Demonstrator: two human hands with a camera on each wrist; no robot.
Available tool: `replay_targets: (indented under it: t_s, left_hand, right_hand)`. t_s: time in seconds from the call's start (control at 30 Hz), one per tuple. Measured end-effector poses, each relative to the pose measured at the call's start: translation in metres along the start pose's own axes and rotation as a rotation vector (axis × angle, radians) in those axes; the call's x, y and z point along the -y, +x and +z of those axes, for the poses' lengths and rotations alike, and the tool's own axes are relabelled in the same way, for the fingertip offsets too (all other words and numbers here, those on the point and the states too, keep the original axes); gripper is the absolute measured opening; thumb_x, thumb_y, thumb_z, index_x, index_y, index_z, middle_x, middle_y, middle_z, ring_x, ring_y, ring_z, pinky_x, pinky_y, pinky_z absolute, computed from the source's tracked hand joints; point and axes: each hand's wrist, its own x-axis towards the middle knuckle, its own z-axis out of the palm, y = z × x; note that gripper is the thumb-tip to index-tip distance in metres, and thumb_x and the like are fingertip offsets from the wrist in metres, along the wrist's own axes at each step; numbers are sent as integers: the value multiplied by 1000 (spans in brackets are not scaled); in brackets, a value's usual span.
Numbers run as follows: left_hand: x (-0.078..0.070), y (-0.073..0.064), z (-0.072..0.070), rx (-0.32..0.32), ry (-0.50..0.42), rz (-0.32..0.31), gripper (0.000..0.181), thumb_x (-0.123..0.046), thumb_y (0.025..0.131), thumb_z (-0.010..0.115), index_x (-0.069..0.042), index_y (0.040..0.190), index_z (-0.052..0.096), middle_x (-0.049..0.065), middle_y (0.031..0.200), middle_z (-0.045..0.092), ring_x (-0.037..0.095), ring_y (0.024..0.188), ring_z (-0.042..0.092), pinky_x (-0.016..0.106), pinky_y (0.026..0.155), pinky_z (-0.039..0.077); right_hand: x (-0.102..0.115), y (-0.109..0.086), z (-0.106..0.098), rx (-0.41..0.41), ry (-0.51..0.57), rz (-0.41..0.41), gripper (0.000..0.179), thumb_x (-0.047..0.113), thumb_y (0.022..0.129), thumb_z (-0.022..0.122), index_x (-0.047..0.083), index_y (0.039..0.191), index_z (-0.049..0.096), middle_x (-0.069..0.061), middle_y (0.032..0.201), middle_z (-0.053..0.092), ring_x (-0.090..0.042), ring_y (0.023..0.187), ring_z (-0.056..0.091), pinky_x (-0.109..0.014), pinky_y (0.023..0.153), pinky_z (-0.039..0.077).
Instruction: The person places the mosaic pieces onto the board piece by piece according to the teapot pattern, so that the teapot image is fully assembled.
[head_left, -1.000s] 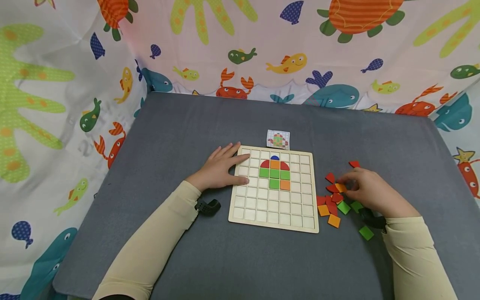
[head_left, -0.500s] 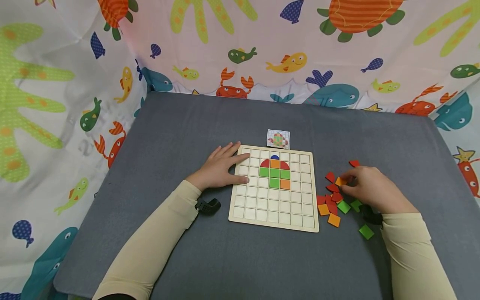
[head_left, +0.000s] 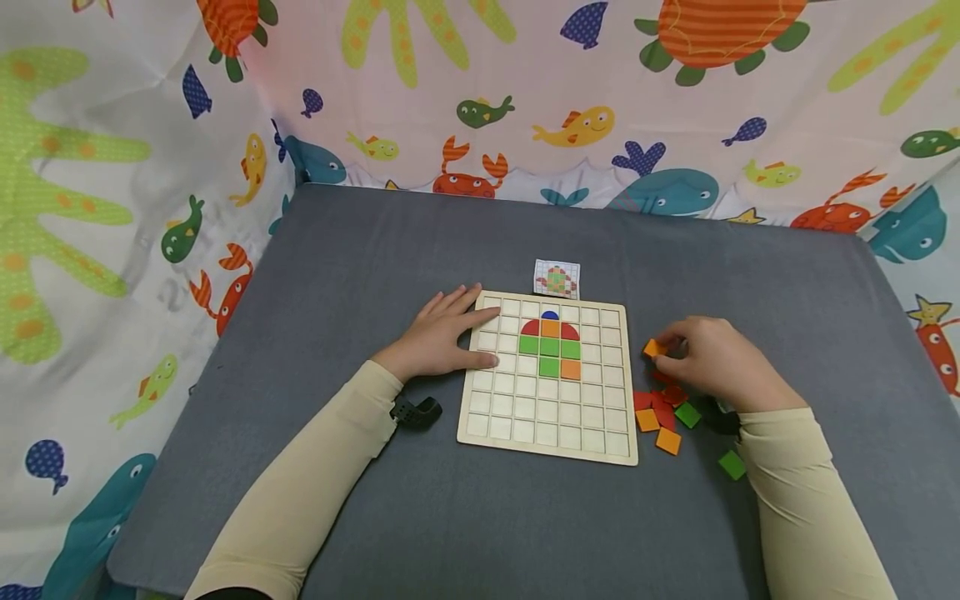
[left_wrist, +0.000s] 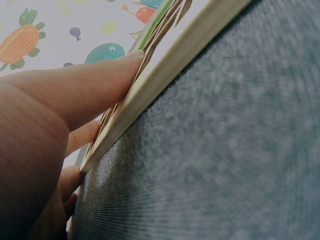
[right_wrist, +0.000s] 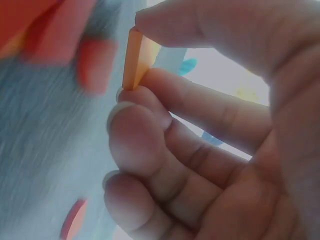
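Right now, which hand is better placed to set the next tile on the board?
Probably the right hand: it pinches an orange tile near the board, whose left edge the left hand rests on.

The grey worktop is bordered by a curtain. Crabs, fish and turtles are printed on it.

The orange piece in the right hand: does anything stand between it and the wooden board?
Nothing visible: only grey table shows between the orange piece and the wooden board. Red pieces lie lower in the head view.
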Motion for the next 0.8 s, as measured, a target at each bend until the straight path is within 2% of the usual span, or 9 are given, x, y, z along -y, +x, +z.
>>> replay_targets:
  t_s: [0.27, 0.57, 0.8]
  left_hand:
    - [1, 0, 1, -4, 6, 1, 85, -66, 94, 68, -34, 166, 35, 2, 178, 7, 23, 164, 0, 46, 131, -7]
    - [-2, -2, 1, 0, 4, -8, 85, -65, 94, 69, -33, 165, 36, 2, 178, 7, 23, 164, 1, 46, 131, -7]
    - [-3, -1, 0, -6, 11, -5, 86, -65, 93, 69, -33, 165, 36, 2, 178, 7, 23, 164, 1, 46, 131, -7]
  right_hand:
    - [30, 14, 7, 5, 8, -61, 28, 22, 90, 81, 1, 108, 80, -11, 97, 74, -21, 79, 64, -35, 65, 57]
    - [60, 29, 18, 18, -1, -205, 19, 16, 87, 81, 3, 101, 80, -5, 91, 72, -17, 77, 61, -33, 67, 54]
    - [81, 36, 28, 40, -13, -266, 15, 18, 86, 81, 8, 98, 81, 0, 91, 73, -15, 79, 59, -31, 69, 52]
